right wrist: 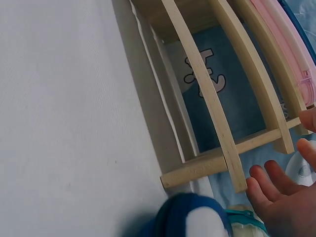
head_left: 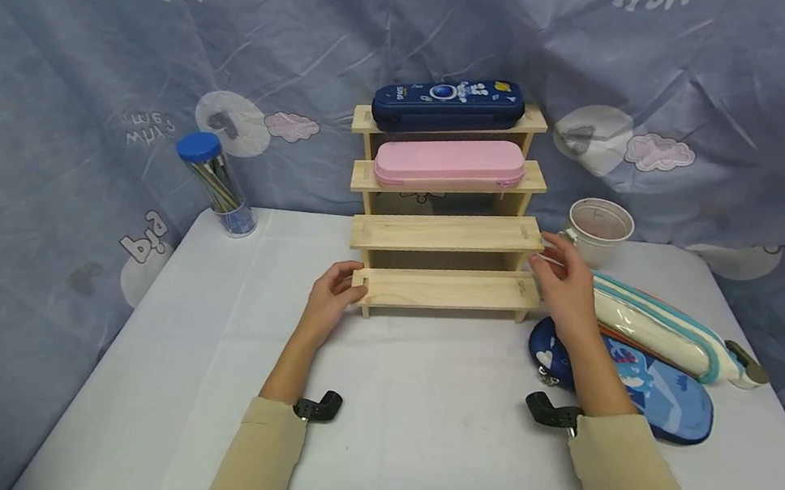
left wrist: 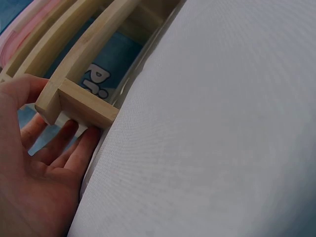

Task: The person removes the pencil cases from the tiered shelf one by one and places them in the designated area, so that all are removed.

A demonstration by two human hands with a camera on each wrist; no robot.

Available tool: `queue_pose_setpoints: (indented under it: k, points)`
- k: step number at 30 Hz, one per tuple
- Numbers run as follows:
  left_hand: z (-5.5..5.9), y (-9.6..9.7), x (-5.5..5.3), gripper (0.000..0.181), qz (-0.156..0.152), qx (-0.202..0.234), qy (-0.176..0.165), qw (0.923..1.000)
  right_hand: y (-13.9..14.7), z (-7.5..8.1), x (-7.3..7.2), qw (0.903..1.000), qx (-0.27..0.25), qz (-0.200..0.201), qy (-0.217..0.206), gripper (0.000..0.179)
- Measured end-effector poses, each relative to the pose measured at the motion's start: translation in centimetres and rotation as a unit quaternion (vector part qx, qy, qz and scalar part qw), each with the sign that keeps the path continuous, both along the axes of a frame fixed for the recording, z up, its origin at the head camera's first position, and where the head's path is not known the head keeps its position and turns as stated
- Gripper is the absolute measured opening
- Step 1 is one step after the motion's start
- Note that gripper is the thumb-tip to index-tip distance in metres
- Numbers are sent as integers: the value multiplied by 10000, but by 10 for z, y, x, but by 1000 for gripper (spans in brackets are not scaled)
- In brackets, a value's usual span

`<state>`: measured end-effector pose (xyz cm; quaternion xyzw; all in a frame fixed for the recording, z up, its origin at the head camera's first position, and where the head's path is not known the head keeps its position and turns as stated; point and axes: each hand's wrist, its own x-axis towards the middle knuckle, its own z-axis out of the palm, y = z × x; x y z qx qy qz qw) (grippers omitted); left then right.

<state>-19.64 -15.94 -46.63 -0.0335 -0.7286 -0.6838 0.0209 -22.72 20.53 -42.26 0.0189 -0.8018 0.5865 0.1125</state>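
Note:
A stepped wooden shelf rack (head_left: 446, 287) with several tiers stands at the middle back of the table. My left hand (head_left: 332, 301) holds the left end of its lowest board; in the left wrist view the thumb lies over the board and the fingers (left wrist: 89, 143) touch the side panel beneath. At the rack's right side, my right hand (head_left: 566, 291) is spread beside the second-lowest board's end, with its fingers (right wrist: 264, 185) close to the lower board's end. A navy space-print pencil case (head_left: 448, 105) lies on the top tier, a pink pencil case (head_left: 450, 162) one tier below.
Right of the rack lie a cream and teal pencil case (head_left: 654, 326) and a blue pencil case (head_left: 664, 393), partly under my right forearm. A white cup (head_left: 598, 231) stands behind them. A blue-lidded tube of pencils (head_left: 218, 184) leans at the back left.

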Motion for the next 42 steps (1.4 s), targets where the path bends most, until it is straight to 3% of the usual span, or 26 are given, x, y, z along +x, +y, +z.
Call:
queue_pose_setpoints:
  k: [11, 18, 22, 30, 39, 42]
  points:
    - [0, 0, -2, 44, -93, -38, 46, 9999, -14, -2, -11, 9995, -216, -231, 89, 48]
    - [-26, -5, -14, 43, 13, 102, -10, 9999, -21, -8, -18, 9990, -233, -374, 62, 49]
    - [-31, -4, -14, 41, 107, 99, 66, 9999, -28, -12, -22, 9984, -273, -494, -11, 52]
    - [-32, -2, -13, 39, 181, 105, 250, 9995, -37, -20, -25, 9955, -143, -851, 382, 48]
    - [-31, -2, -14, 42, 75, 105, 138, 9998, -36, -20, -21, 9948, 4, -958, 351, 50]
    - [-22, -4, -10, 44, 17, 99, 50, 9999, -36, -20, -21, 9949, 26, -958, 321, 50]
